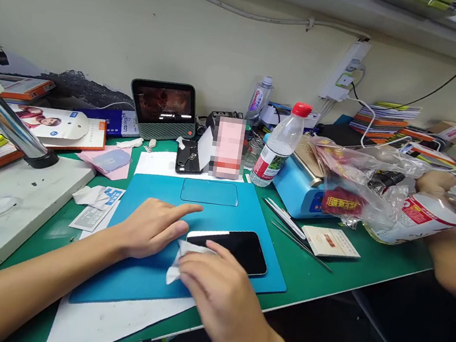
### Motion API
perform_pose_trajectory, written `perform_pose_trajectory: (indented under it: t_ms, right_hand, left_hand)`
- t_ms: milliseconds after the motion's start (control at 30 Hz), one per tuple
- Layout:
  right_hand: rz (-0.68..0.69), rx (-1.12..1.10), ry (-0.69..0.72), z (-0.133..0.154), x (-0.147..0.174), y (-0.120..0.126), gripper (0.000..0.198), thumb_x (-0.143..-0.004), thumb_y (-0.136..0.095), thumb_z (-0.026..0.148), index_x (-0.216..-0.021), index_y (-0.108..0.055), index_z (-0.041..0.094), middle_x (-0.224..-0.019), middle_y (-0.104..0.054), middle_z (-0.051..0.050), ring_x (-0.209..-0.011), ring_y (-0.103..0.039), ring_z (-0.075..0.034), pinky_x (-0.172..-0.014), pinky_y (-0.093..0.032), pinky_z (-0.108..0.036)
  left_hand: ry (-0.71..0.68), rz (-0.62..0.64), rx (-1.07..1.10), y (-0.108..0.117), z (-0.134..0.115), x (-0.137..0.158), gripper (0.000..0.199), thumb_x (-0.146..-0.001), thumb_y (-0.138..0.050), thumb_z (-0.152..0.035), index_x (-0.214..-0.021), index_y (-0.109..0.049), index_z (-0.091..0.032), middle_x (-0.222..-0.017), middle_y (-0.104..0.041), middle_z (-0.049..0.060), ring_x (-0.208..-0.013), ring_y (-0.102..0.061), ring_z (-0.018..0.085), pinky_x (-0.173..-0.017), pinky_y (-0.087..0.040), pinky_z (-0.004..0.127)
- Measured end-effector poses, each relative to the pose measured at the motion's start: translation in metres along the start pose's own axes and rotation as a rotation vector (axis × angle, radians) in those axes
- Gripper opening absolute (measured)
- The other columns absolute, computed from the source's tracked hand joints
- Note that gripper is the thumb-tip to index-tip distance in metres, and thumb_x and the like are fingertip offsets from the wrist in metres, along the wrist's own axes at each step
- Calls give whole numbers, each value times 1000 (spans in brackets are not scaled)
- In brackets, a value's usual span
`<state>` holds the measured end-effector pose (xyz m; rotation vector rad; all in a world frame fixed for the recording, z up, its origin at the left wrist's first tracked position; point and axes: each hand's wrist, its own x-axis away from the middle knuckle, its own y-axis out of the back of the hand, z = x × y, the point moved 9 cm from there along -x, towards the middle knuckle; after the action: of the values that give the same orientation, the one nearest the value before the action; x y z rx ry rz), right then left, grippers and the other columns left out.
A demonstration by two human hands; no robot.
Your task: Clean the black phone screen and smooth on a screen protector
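A smartphone (242,250) with a dark screen lies face up on the blue mat (136,280). My right hand (222,289) pinches a white wipe (174,271) at the phone's near left side, partly covering it. Beside the phone's left end, my left hand (156,226) rests near the mat, index finger stretched out and thumb apart, holding nothing that I can see. Behind the phone, a clear screen protector (210,192) with a black border lies on the mat.
Tweezers (296,231) and a cigarette box (330,242) lie right of the mat. A water bottle (279,147) stands behind, near a blue scale (300,187). At right, another person's arm (455,262) reaches by a plastic jar (416,220). A microscope stand (15,203) occupies the left.
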<state>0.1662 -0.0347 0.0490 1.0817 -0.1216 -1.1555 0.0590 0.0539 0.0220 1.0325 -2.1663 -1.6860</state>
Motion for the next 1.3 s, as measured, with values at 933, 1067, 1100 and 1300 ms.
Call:
perform_pose_trajectory:
  t_ms: [933,1067,1100,1300]
  right_hand:
    - [281,250,-252,-163,-79,44,69,-86,-73,52,-148,-56,24,-137,-65,-14,-128,-59,-38,-108,-48,-57]
    - [248,243,-223,-154,-77,47,72,-86,-72,50,-151,-51,26,-138,-56,-13,-125,-61,-36,-106,-51,-54]
    - [233,243,-220,-152,-76,48,71,-87,-71,50,-151,-51,26,-139,-53,-13,-124,-61,-36,-105,-52,-54]
    - [183,215,-201,-145,-66,48,64,-87,-69,46,-146,-53,27,-147,-42,-14,-117,-65,-34,-101,-56,-54]
  left_hand:
    - [-226,-406,43,40,-24,7,21,-106,-46,-26,-113,-64,-17,-75,-64,1,-68,-58,16,-66,-45,29]
    - [-30,-627,20,56,-6,14,26,-101,-52,-26,-126,-58,-18,-103,-66,9,-95,-60,22,-86,-51,38]
    - [60,-641,13,56,3,14,35,-100,-54,-29,-133,-53,-17,-118,-64,13,-110,-58,26,-95,-51,42]
    - [381,-367,38,19,43,2,71,-94,-58,-40,-155,-34,-13,-149,-52,19,-141,-44,36,-116,-41,56]
